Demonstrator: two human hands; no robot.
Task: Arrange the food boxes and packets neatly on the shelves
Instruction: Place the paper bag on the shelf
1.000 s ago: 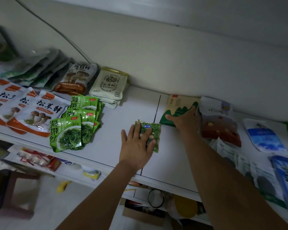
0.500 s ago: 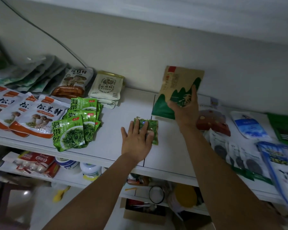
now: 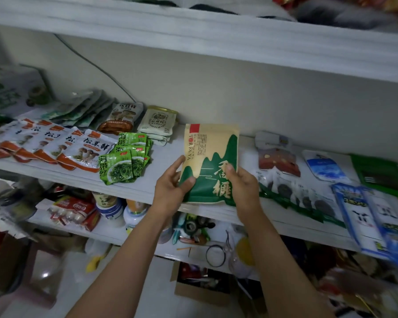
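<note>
A tan and green Torreya pouch [image 3: 210, 161] is held upright above the white middle shelf [image 3: 170, 143]. My left hand [image 3: 171, 187] grips its lower left edge and my right hand [image 3: 242, 187] grips its lower right side. The small green packet that lay under my left hand is hidden behind the pouch and hands. To the left lie green seaweed packets [image 3: 124, 164] in a fanned pile, and a row of white and orange mushroom packets [image 3: 55, 145].
A brown mushroom packet [image 3: 122, 119] and a cream packet [image 3: 157, 122] lie by the back wall. Right of the pouch lie a red packet [image 3: 277, 161], a blue and white packet [image 3: 324, 167] and several overlapping packets [image 3: 365, 210]. A lower shelf [image 3: 110, 232] holds jars and clutter. An upper shelf [image 3: 216, 35] runs overhead.
My right hand lifted the Torreya pouch from the shelf and brought it forward and upright. My left hand left the small green packet and took the pouch's left edge.
</note>
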